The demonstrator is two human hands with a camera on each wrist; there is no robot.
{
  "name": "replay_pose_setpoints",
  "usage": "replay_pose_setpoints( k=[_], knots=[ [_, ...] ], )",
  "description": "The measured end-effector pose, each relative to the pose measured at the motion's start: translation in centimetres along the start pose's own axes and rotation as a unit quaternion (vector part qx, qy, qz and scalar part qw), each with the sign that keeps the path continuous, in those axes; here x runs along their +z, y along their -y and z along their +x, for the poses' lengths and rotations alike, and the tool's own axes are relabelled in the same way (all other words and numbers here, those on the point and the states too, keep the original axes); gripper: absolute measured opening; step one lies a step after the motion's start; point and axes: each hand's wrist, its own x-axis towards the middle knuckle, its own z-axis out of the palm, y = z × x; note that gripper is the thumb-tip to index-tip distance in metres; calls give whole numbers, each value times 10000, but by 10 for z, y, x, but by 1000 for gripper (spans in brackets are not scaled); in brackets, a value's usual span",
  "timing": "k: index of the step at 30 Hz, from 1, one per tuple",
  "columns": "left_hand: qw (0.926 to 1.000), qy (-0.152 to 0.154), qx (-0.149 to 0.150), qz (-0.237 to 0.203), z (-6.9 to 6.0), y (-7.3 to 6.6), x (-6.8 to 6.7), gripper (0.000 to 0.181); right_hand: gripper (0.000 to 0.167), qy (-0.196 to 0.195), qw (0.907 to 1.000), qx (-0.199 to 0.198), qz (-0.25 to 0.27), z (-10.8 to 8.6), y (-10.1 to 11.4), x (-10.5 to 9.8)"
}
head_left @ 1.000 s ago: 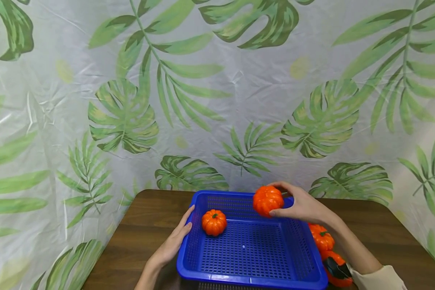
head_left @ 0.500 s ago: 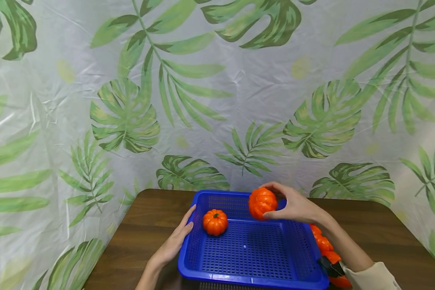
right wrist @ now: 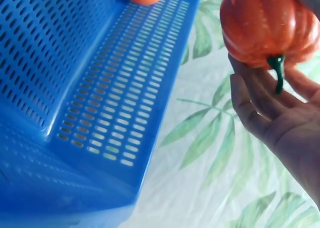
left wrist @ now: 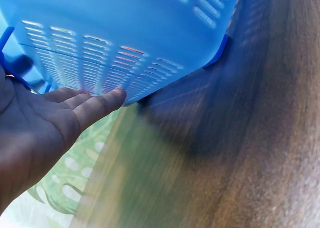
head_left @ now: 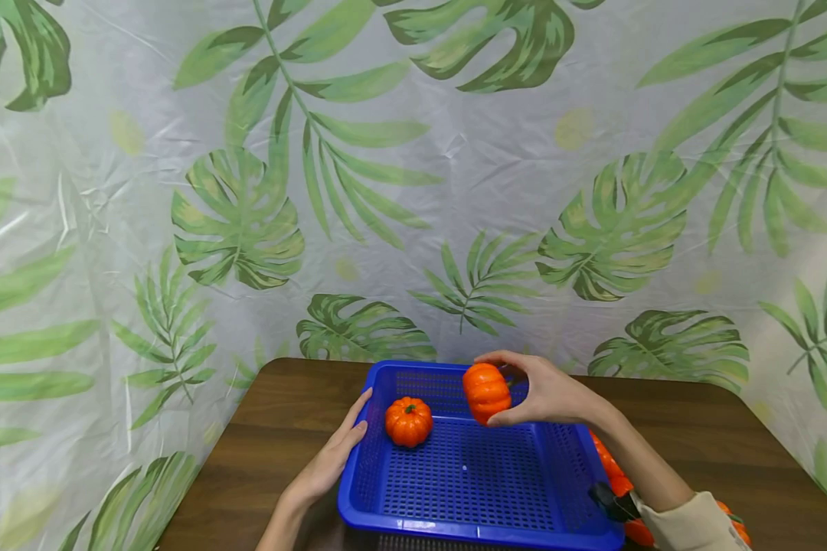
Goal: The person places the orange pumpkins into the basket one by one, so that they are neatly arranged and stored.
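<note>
My right hand (head_left: 551, 394) grips an orange toy pumpkin (head_left: 485, 392) above the back part of a blue plastic basket (head_left: 482, 533). In the right wrist view, thumb and fingers span the held pumpkin (right wrist: 265, 26), and its green stem (right wrist: 277, 71) points toward the palm. A second orange pumpkin (head_left: 409, 422) sits inside the basket at its back left, stem up. My left hand (head_left: 331, 455) rests against the basket's left side. Seen from the left wrist, its fingers lie extended along the slotted wall (left wrist: 95, 48), just under the rim.
Right of the basket, partly behind my right forearm, are several orange pumpkin pieces (head_left: 609, 463) and a black item (head_left: 613, 503). Another orange pumpkin (head_left: 733, 523) shows past the sleeve. A leaf-print sheet (head_left: 455, 191) hangs behind the brown wooden table (head_left: 296, 398).
My right hand has carried its pumpkin left and slightly down over the basket, turning it sideways. The left hand and the pumpkin inside the basket have stayed put.
</note>
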Motion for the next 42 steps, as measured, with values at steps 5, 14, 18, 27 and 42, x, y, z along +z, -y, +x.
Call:
replay_pose_setpoints(
  k=[5,14,18,27,42],
  knots=[
    [10000,16,2,-17,-1,0,0,58,70,-4,10000,-2,-46,3,3,2],
    [9999,76,55,-44,0,3,0,59,72,65,9998,-166,-50,5,3,4],
    [10000,55,26,-34,1,3,0,59,73,56,10000,-51,38,5,4,4],
    [9999,118,30,-84,1,1,1,59,69,134,9995,84,281,4,2,5],
    [10000,38,-31,-63,1,3,-2,59,79,553,9971,209,469,23,-2,13]
  ],
)
